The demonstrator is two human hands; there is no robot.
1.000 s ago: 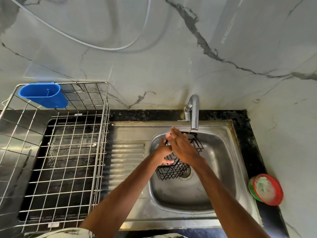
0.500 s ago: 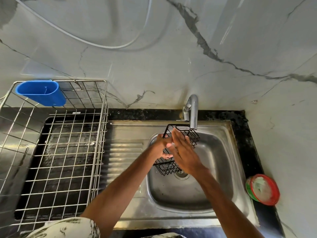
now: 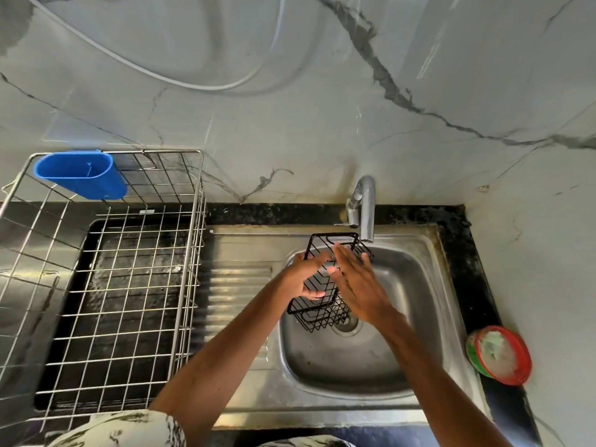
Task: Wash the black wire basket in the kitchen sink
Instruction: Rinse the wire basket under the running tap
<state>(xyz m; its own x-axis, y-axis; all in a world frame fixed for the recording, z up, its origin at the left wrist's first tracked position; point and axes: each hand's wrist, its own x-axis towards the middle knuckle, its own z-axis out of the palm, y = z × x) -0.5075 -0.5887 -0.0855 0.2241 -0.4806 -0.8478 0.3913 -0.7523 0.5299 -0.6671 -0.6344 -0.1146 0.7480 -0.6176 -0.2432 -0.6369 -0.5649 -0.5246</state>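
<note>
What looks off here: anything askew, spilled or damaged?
Nothing spilled or broken. The black wire basket is tilted, but the left hand holds it. Brownish grime lines the back-right rim of the sink. The red-rimmed tub looks tipped, possibly lens distortion.

soft even light, nothing harsh, streaky glare on the glossy marble wall (image 3: 290, 124), dull sheen on the steel sink (image 3: 419, 301), faint shadows inside it, right hand (image 3: 358, 285) a bit motion-blurred, heavy fisheye bend along the dish rack (image 3: 167, 151), corners kinda soft
</note>
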